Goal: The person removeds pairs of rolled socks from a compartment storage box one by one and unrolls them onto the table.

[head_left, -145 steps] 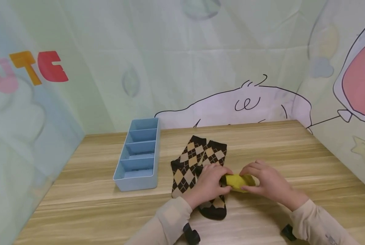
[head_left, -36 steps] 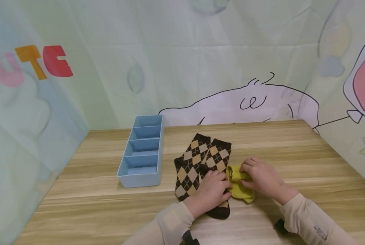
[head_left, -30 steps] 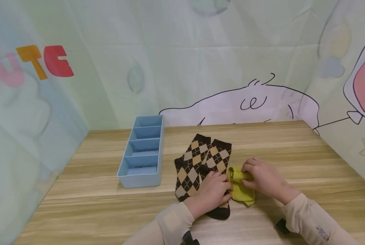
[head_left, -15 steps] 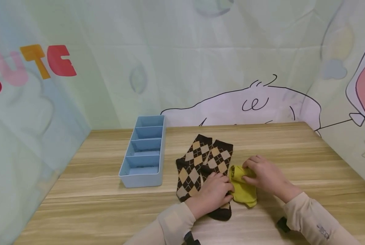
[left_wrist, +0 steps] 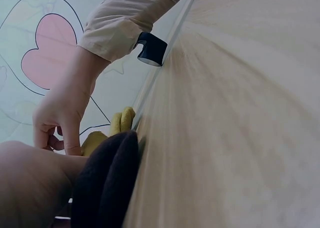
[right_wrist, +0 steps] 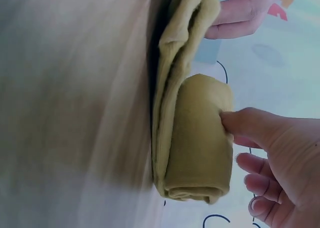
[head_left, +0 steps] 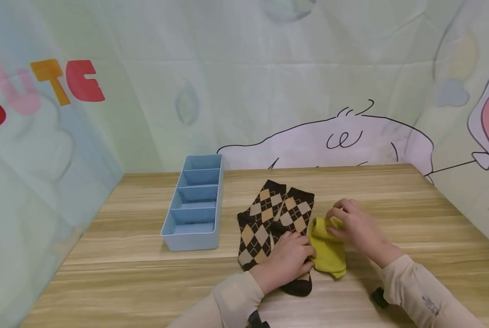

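A yellow sock (head_left: 329, 258), partly rolled up, lies on the table with its flat part toward the person. My right hand (head_left: 357, 228) pinches the roll (right_wrist: 200, 133) at its far end. In the right wrist view the thumb presses its outer face, and the other fingers curl loosely beside it. My left hand (head_left: 287, 257) rests over a black argyle sock (head_left: 295, 209), its fingertips at the yellow sock's left edge. Another argyle sock (head_left: 254, 239) lies just left of that one, flat. The left wrist view shows the dark toe (left_wrist: 107, 180) beside the left hand.
A light blue box (head_left: 193, 241) with several compartments stands on the left of the wooden table (head_left: 125, 273), with no socks in it. A printed cloth backdrop (head_left: 248, 91) hangs behind the table and along its sides.
Earlier both hands held the yellow sock as a compact roll. Since then the left hand has shifted to its edge, a flat part shows, and the right hand has edged the roll slightly away.
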`<state>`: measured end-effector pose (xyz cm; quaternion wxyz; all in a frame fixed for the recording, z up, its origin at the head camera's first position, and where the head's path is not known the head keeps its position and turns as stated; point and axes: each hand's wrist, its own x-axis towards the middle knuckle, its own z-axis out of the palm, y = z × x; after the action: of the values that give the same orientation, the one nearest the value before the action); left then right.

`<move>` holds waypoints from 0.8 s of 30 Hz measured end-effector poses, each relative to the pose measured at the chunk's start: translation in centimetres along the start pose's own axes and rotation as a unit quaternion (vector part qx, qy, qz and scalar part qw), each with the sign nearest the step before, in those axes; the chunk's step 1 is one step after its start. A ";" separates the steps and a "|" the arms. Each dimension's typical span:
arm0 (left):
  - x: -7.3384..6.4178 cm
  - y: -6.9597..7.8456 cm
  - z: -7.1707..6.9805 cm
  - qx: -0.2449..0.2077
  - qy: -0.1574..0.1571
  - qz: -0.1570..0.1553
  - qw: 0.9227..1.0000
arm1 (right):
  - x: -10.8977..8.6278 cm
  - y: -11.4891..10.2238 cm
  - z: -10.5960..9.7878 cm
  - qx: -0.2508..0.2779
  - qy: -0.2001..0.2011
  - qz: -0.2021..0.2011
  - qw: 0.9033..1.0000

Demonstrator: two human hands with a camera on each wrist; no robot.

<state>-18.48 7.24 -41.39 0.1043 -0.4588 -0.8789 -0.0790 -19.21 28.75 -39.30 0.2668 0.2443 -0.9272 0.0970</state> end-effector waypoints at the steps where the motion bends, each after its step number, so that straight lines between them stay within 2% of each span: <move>1: 0.0 0.0 0.0 0.000 0.000 0.000 1.000 | 0.0 0.1 0.1 0.000 0.009 -0.003 1.000; 4: 0.0 0.0 0.0 0.003 0.003 0.002 1.000 | 0.2 0.2 0.2 0.001 0.013 -0.008 1.000; 12: 0.1 0.0 0.1 0.004 0.010 0.003 1.000 | 0.3 0.3 0.0 0.011 -0.043 0.014 0.999; 24: 0.1 0.0 0.1 0.005 0.004 -0.001 1.000 | 0.3 0.8 0.2 -0.006 -0.082 0.029 0.996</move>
<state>-18.51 7.35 -41.52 0.1104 -0.4568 -0.8794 -0.0767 -19.96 29.24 -39.35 0.1888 0.2230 -0.9531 0.0784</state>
